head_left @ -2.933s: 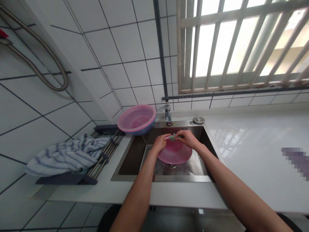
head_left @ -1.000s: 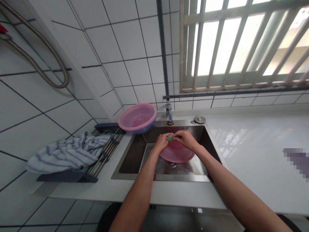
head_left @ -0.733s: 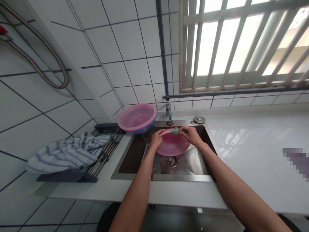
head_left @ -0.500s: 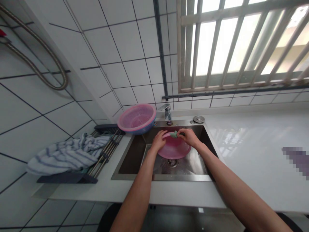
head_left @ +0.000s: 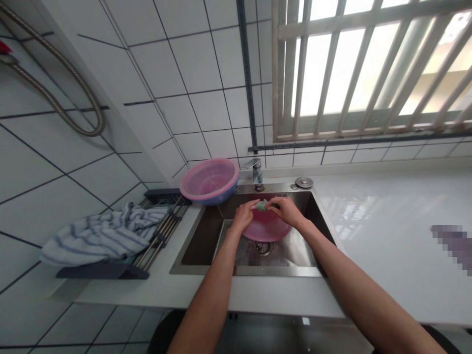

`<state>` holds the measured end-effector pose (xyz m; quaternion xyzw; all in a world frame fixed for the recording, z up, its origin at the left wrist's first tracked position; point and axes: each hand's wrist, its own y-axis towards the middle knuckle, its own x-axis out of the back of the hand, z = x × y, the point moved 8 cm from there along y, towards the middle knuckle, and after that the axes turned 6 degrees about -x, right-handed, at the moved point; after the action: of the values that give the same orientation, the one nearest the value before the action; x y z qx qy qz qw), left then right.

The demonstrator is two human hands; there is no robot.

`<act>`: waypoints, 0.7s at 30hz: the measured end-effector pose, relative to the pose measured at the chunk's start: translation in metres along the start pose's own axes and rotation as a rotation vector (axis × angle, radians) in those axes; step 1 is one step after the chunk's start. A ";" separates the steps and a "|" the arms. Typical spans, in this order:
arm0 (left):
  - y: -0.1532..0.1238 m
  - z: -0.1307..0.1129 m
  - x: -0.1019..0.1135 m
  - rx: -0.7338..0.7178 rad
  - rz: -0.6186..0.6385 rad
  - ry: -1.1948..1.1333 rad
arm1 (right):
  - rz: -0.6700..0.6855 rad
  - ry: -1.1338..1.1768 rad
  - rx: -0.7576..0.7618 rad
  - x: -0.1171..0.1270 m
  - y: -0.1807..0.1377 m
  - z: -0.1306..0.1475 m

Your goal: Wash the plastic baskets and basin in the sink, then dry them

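Observation:
A pink basin (head_left: pixel 267 232) sits tilted in the steel sink (head_left: pixel 300 248), above the drain. My left hand (head_left: pixel 243 216) is closed on the basin's left rim. In my right hand (head_left: pixel 285 211), pinched between thumb and fingers, is a small green cloth (head_left: pixel 261 205). The cloth lies against the basin's far rim, close to my left fingertips. My hands partly cover the rim on both sides.
A pink basin inside a blue one (head_left: pixel 210 182) stands beside the faucet (head_left: pixel 257 174). A drain plug (head_left: pixel 304 182) lies behind the sink's right corner. To the left, a striped towel (head_left: pixel 110 236) rests on a folding rack (head_left: pixel 162 236). A metal hose (head_left: pixel 73 110) hangs above.
My right hand has slid the green cloth leftward along the basin's far rim, toward my left hand. My left hand stays at the basin's left side.

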<state>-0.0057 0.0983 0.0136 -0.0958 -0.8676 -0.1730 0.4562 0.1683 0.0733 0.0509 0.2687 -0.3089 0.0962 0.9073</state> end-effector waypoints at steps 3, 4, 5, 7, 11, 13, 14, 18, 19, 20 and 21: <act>-0.002 0.003 0.007 0.007 -0.040 -0.003 | -0.036 0.006 -0.056 0.010 0.000 -0.010; -0.002 0.003 0.006 0.004 -0.033 -0.009 | -0.042 0.001 -0.056 0.011 0.000 -0.010; -0.002 0.002 0.003 0.000 -0.022 -0.018 | -0.045 -0.009 -0.047 0.012 0.000 -0.009; -0.001 0.000 -0.002 -0.012 -0.012 -0.042 | -0.056 -0.040 -0.019 0.011 0.000 -0.003; 0.002 -0.006 -0.007 -0.059 -0.045 -0.075 | -0.071 -0.104 -0.001 0.007 0.000 0.007; 0.003 -0.006 -0.006 -0.068 -0.050 -0.076 | -0.063 -0.090 0.008 0.006 0.000 0.007; 0.003 -0.005 -0.004 -0.064 -0.053 -0.073 | -0.061 -0.072 0.012 0.007 0.000 0.005; 0.001 0.005 0.009 -0.008 -0.113 -0.042 | -0.101 -0.008 -0.039 0.015 0.001 -0.013; 0.000 0.008 0.012 0.012 -0.126 -0.032 | -0.114 -0.005 -0.061 0.017 0.001 -0.020; -0.001 0.011 0.014 0.038 -0.132 -0.021 | -0.118 -0.006 -0.078 0.017 0.001 -0.025; -0.002 0.014 0.015 0.069 -0.128 -0.008 | -0.109 -0.009 -0.086 0.016 0.001 -0.028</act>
<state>-0.0260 0.1021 0.0183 -0.0250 -0.8792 -0.1713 0.4438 0.1947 0.0896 0.0426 0.2463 -0.3017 0.0319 0.9205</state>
